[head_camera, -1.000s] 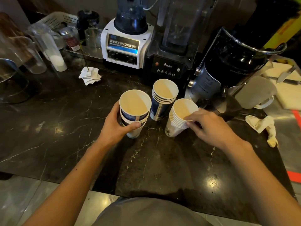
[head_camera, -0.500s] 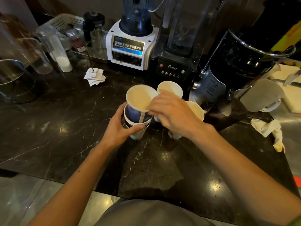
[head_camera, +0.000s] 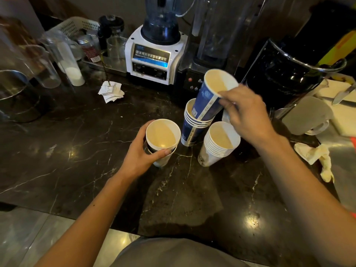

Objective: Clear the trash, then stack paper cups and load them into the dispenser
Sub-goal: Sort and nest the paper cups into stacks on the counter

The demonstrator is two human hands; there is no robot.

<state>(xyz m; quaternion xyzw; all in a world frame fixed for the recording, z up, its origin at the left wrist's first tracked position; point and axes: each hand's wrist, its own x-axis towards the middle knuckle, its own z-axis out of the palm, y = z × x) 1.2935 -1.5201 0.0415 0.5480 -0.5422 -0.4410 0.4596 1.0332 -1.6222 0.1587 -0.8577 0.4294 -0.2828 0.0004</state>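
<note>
Right now, at centre frame, three groups of paper cups stand on the glossy black marble counter, which is veined in white. The left hand wraps around the short stack of white-rimmed paper cups just left of centre – two rims show, the cream inside smooth and matte. The right hand, upper right of centre, pinches the rim of a single blue printed paper cup, tilted, its conical base lowered into the mouth of the middle stack of blue paper cups; about five rolled rims are countable there. Just right of it and lower stands a third stack of white paper cups, leaning slightly, with roughly seven ribbed rims.

Behind the cups, along the top of the frame, sit two blenders – a white-and-silver blender base with a dark jar, and a black blender base with a clear jar. A small pile of crumpled white paper slips lies at upper left centre. Clear plastic pitchers crowd the upper left, near a white lattice basket. At the right edge lies a crumpled cream cloth, and above it a steel knife rests on a white board
</note>
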